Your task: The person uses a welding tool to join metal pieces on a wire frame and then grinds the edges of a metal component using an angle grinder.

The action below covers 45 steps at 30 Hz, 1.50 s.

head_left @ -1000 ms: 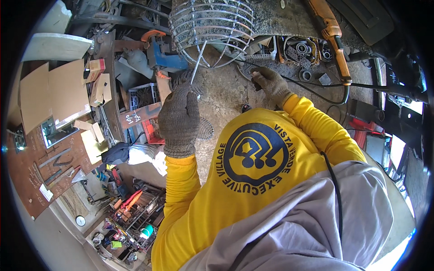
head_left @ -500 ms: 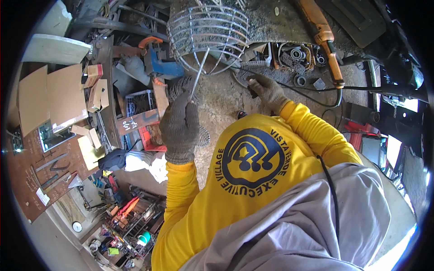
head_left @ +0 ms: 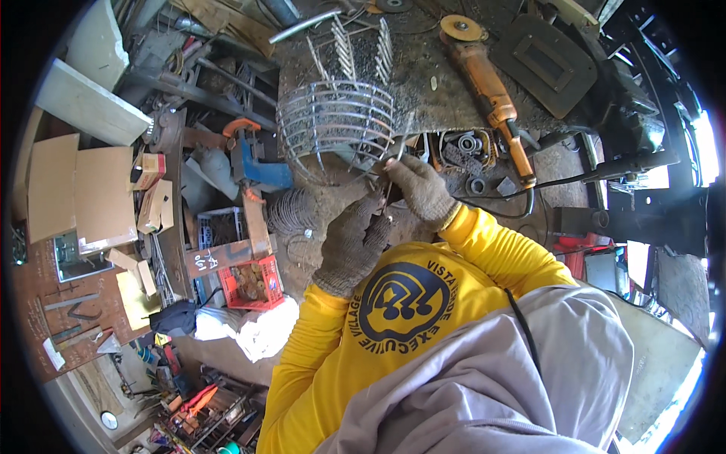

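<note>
Filling the top of the view, a gritty metal workbench (head_left: pixel 454 91) carries a round wire cage (head_left: pixel 336 125) at its near edge, with an orange angle grinder (head_left: pixel 488 83) lying well to its right. Both yellow-sleeved arms bend up from below. The left hand (head_left: pixel 352 246), gloved, curls loosely just under the cage; the gloved right hand (head_left: pixel 420 189) sits beside it, fingers pinched on a thin wire (head_left: pixel 387 198) held between the two gloves. Clutter crowds the left; bare floor lies below the cage.
</note>
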### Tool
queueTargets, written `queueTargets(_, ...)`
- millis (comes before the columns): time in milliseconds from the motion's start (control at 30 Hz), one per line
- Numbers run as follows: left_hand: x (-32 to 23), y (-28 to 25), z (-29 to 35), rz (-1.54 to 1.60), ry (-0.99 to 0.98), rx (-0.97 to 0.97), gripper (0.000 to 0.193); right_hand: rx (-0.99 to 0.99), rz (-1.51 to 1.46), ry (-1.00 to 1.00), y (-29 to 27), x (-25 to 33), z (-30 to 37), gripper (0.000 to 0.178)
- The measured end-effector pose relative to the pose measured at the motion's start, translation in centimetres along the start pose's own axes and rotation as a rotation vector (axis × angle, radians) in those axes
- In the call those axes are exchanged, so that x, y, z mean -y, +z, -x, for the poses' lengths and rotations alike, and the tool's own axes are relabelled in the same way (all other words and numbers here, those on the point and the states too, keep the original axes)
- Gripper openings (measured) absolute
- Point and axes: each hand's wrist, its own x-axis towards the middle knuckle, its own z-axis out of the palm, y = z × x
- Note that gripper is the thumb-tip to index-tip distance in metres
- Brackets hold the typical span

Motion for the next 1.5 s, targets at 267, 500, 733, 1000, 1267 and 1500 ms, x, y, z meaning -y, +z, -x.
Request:
queueTargets(267, 5.0, -0.2, 3.7, -0.130, -0.144, 0.119, 0.036, -0.317, 1.023, -0.346, -7.7, 5.6, -7.0, 0.043)
queueTargets(500, 16.2, 4.2, 10.9, -0.063, -0.331, 0.196, 0.037, -0.397, 1.214, -0.186, -7.5, 8.6, -9.6, 0.043)
queueTargets(733, 28.9, 7.1, 20.4, -0.863, 0.210, 0.391, 0.013, -0.414, 1.069, -0.344, -7.5, 10.6, -2.8, 0.044)
queueTargets(1000, 32.2, 6.8, 31.8, -0.422, -0.402, 0.428, 0.012, -0.907, 1.161, -0.464, -23.6, 23.7, -3.0, 0.027)
queueTargets(1267, 22.7, 7.9, 30.8, -0.224, -0.864, 0.193, 0.014, -0.752, 1.206, -0.319, -39.3, 30.5, -21.5, 0.029)
queueTargets(1500, 13.6, 10.5, 32.5, -0.178, -1.034, 0.037, 0.015, -0.678, 1.388, -0.103, -42.4, 29.6, -29.9, 0.030)
